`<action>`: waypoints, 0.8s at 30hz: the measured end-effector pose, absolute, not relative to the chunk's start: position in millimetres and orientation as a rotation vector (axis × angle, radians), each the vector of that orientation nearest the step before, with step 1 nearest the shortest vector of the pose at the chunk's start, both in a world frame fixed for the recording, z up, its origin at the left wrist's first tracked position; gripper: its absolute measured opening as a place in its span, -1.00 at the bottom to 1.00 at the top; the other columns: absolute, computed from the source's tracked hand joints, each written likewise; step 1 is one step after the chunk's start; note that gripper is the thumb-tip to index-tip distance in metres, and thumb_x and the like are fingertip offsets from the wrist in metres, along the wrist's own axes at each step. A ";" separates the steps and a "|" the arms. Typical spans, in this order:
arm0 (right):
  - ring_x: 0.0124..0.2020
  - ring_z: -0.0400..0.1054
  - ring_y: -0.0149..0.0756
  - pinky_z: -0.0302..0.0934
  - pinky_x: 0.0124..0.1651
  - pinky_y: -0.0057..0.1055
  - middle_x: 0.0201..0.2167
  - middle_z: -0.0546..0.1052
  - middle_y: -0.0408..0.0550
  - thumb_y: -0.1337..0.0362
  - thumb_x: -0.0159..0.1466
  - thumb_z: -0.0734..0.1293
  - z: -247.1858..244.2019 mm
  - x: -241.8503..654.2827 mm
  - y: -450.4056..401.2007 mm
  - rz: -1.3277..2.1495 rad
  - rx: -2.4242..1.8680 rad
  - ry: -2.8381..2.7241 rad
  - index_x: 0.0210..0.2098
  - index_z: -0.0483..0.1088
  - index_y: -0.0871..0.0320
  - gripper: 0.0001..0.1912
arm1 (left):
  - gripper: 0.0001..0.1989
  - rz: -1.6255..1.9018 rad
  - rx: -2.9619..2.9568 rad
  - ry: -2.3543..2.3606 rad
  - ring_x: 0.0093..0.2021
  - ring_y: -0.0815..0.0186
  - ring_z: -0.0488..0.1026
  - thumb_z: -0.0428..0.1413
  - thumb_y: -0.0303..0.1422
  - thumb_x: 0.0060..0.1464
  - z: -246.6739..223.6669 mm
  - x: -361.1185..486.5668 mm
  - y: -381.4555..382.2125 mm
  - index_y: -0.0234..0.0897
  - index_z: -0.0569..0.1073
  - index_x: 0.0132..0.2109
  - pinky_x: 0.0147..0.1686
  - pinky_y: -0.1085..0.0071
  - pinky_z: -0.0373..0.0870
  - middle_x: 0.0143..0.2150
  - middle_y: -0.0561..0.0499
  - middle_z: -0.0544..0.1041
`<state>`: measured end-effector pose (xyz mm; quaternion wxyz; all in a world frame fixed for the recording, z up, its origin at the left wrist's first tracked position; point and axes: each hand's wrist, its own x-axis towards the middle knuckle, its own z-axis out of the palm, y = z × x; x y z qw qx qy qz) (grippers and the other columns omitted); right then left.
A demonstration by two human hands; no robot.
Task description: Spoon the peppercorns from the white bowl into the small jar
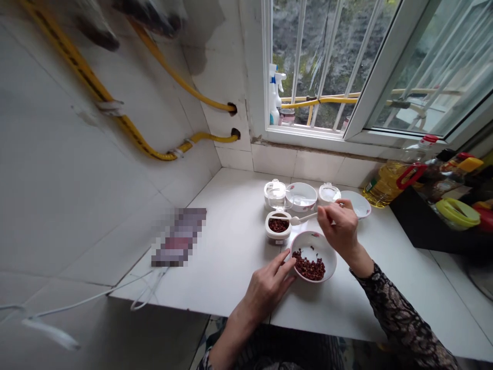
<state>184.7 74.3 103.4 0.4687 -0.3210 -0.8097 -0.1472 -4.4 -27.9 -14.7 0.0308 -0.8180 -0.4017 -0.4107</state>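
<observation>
Right hand (341, 226): closed, pinching the white spoon (296, 221), above the far right part of the near bowl (327, 253). Spoon head is at the right edge of the open jar (278, 237); can't tell if they touch. Left hand (267, 288): fingers loosely spread, fingertips on the near bowl's left side, no full grip.

Near bowl is the landmark. Dark red bits (311, 268) lie inside, mostly toward its near side, a few loose ones further up. Open jar sits just beyond it, to the left, holding similar dark bits.

Further out, beyond the near bowl: clear-lidded container (275, 194) far left, white bowl (302, 198) straight behind, small container with white contents (329, 193) far right, second white bowl (360, 205) right of that.

Well right of the near bowl: oil bottle (381, 185), black rack (419, 221). Well left: pixelated flat item (179, 237), white cable (148, 293) beside it. All on the white counter (231, 216).
</observation>
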 end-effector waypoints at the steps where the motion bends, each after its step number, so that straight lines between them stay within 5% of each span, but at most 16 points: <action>1: -0.66 0.03 -0.47 0.12 -0.19 -0.39 -0.71 0.27 -0.29 0.35 0.38 0.22 102.0 192.5 74.3 -0.308 -0.823 -1.994 -0.58 0.19 0.12 -0.62 | -0.68 -1.263 -2.526 -1.239 0.06 0.16 0.54 0.03 -0.40 0.30 -15.3 -4.7 -27.9 -0.34 0.35 0.16 -0.06 0.36 0.56 0.13 -0.30 0.50; 11: -0.66 0.05 -0.47 0.05 -0.21 -0.40 -0.71 0.35 -0.23 0.31 0.40 0.19 57.1 209.9 66.9 -0.225 -0.991 -2.292 -0.64 0.21 0.15 -0.55 | -0.69 -1.268 -2.531 -1.244 0.06 0.17 0.54 0.04 -0.39 0.31 -14.9 -4.8 -28.0 -0.32 0.35 0.16 -0.05 0.37 0.56 0.13 -0.27 0.50; 24: -0.63 0.05 -0.45 0.02 -0.48 -0.45 -0.74 0.23 -0.21 0.08 0.34 0.20 56.2 213.5 63.1 0.521 -1.237 -1.974 -0.70 0.21 0.14 -0.49 | -0.72 -1.257 -2.546 -1.261 0.04 0.17 0.55 0.02 -0.38 0.32 -11.6 -5.0 -29.2 -0.31 0.35 0.14 -0.06 0.36 0.56 0.11 -0.27 0.51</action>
